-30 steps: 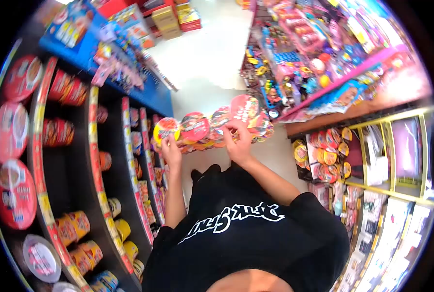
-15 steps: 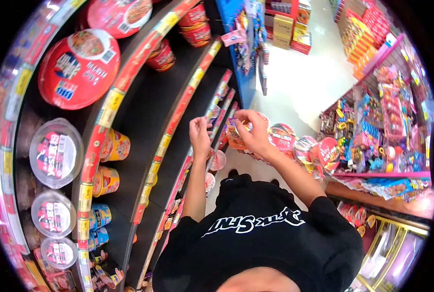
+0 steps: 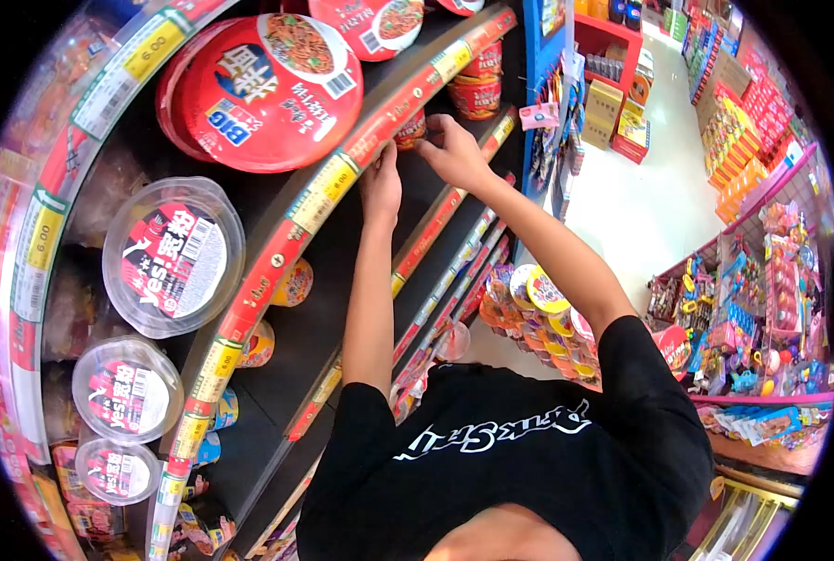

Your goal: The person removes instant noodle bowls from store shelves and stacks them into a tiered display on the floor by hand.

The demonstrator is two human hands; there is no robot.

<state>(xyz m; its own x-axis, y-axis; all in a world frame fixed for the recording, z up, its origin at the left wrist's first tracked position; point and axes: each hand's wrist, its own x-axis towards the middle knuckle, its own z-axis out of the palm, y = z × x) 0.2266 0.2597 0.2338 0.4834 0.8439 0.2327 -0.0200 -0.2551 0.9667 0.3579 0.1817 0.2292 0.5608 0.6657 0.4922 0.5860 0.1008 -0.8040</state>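
Observation:
Both hands reach into a dark shelf behind a price-label strip. My right hand has its fingers bent at a red noodle cup; whether it grips the cup is hard to see. Just left of it, my left hand is raised near the strip, its fingertips partly hidden by the shelf edge. More red cups stand behind my right hand. Nearer, a large red noodle bowl lies on the upper shelf, above clear-lidded tubs.
Stacked noodle cups stand on the floor side, right of the shelf. A pink-edged toy rack is at the right. Cartons stand beyond the blue panel. Yellow and blue cups sit on the lower shelf.
The view has turned toward the shelf on the left. Both hands have moved from the stacked cups by the aisle into the shelf, up to the red cups.

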